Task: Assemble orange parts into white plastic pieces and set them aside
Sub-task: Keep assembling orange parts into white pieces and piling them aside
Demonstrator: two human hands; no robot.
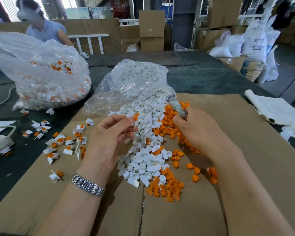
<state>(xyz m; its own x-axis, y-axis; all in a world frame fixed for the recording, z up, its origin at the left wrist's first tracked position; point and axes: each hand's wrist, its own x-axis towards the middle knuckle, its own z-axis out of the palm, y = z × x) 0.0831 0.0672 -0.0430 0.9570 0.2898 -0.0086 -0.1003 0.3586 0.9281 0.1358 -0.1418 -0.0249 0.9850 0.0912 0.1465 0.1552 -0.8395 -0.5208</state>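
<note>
Left hand (pixel 109 138) pinches an orange part (pixel 135 118), right hand (pixel 194 126) curls around a blurred tool; finished pieces (pixel 63 143) lie left, large loose white (pixel 143 160) and orange (pixel 169 188) piles remain between hands.

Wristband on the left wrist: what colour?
Silver metal link wristband, seen in the head view.

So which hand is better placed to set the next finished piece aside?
Probably the left hand. Its fingertips pinch an orange part, and the assembled pieces lie scattered on its side. The right hand is over the orange pile, farther away.
</note>
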